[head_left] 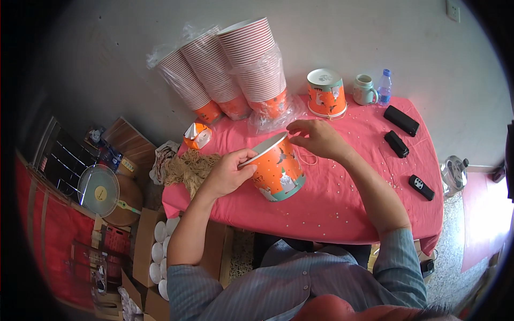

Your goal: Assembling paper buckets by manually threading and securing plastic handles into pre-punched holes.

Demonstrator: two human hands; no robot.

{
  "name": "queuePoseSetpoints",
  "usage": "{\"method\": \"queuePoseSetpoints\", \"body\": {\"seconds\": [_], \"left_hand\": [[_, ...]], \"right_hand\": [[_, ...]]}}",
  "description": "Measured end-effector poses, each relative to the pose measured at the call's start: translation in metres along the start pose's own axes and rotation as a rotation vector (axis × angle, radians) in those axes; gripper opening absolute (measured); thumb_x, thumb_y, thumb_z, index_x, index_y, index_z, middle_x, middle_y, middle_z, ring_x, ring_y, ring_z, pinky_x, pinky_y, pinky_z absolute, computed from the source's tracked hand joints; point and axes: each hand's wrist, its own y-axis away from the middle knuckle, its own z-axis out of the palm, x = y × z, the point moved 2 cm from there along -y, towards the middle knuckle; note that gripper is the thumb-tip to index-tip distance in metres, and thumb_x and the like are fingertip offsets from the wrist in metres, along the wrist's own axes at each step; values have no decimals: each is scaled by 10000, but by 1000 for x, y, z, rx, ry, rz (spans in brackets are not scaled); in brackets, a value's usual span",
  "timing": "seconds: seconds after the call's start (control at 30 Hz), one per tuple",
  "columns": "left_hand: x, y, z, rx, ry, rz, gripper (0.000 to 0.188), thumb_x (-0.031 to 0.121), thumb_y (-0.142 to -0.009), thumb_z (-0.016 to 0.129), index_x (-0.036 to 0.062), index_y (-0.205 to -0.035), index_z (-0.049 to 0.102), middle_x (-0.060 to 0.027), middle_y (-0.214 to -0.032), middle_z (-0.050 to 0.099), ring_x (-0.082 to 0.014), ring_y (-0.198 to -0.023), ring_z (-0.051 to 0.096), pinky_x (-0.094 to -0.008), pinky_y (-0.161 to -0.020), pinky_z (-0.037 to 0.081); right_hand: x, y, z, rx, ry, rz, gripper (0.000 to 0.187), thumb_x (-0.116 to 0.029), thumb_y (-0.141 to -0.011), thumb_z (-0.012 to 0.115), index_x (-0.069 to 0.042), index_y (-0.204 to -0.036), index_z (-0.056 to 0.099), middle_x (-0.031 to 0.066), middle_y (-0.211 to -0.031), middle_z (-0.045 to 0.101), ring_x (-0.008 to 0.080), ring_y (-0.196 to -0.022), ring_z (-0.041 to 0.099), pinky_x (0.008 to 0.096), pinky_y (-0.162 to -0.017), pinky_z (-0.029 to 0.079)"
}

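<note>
My left hand (227, 174) grips an orange paper bucket (279, 170) by its rim, thumb outside and fingers over the edge. The bucket tilts above the pink-covered table, its green base toward the lower right. It has a white rim and printed figures on its side. My right hand (317, 138) hovers just beside the far right of that rim, fingers bent and apart, with nothing visible between them. Below it, a thin pale string (307, 160) loops by the bucket's side. An upside-down bucket of the same kind (326, 95) stands farther back.
Tall stacks of buckets (251, 59) in clear plastic lean at the back. Twine (193, 168) and an orange-white packet (198, 135) lie left. A mug (364, 90), water bottle (384, 86) and black cases (401, 121) sit right. Small white bits dot the tablecloth (364, 214).
</note>
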Motion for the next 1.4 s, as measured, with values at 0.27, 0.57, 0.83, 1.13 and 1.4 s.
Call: {"method": "queuePoseSetpoints", "body": {"seconds": [0.27,0.57,0.83,1.13,1.4], "left_hand": [[8,2,1,68,-215,88,239,49,-1014,680,-16,-1243,692,-123,-1099,783,-153,-1008,732,-341,-907,579],[18,15,25,118,-770,454,180,69,-915,733,17,-1087,722,-183,-981,779,-375,-929,757,-502,-869,585],[43,-1,17,278,-447,391,375,83,-982,785,-3,-1338,700,-130,-1148,749,-231,-1023,724,-363,-922,588],[52,-21,30,274,-703,662,277,161,-961,817,18,-1187,742,-131,-1079,766,-360,-1018,741,-459,-910,581],[60,-20,31,334,-496,524,137,110,-1067,699,-23,-1043,672,-169,-928,704,-336,-826,720,-416,-708,541]], "right_hand": [[-8,2,-1,46,-39,-51,363,-248,-976,782,-57,-1285,782,152,-1180,820,298,-1098,792,436,-967,615],[-7,0,-3,55,-320,-79,392,-29,-1043,689,-33,-1435,678,104,-1096,813,172,-990,771,359,-933,626],[-40,12,-6,-174,-515,-43,709,47,-1029,641,-80,-1688,413,86,-1020,775,156,-936,735,347,-875,619],[-59,22,1,-224,-436,-146,787,46,-958,662,-83,-1690,406,111,-967,769,187,-905,753,376,-882,611],[-61,23,4,-143,-327,-155,550,-68,-967,778,-50,-1497,633,87,-892,770,181,-851,758,375,-812,596]]}}
